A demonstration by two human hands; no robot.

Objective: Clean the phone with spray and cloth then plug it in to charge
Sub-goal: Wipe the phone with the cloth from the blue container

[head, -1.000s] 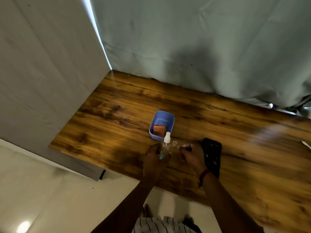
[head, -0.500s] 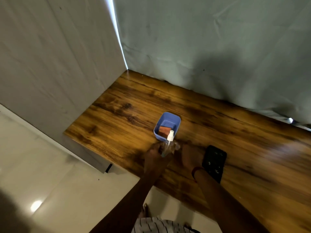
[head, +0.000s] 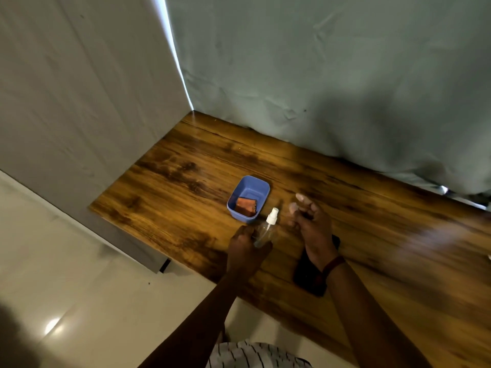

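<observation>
One phone (head: 308, 280) lies flat on the bench (head: 172, 187) near the front edge, partly under the right wrist. One spray bottle (head: 264, 231), left hand (head: 245, 251) fingers curled round it. Right hand (head: 310, 224) blurred, fingers loosely spread, holding nothing. One blue tub (head: 252, 188) just beside the bottle, one cloth (head: 246, 205) inside.

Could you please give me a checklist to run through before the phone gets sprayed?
1. Clear plastic spray bottle with white nozzle gripped by left hand: ok.
2. Nozzle aimed at flat black phone: not ok, points away.
3. Phone uncovered: not ok, right hand hangs over it.
4. Folded orange cloth ready in blue plastic tub: ok.
5. Right hand empty: cannot tell, blurred.
</observation>
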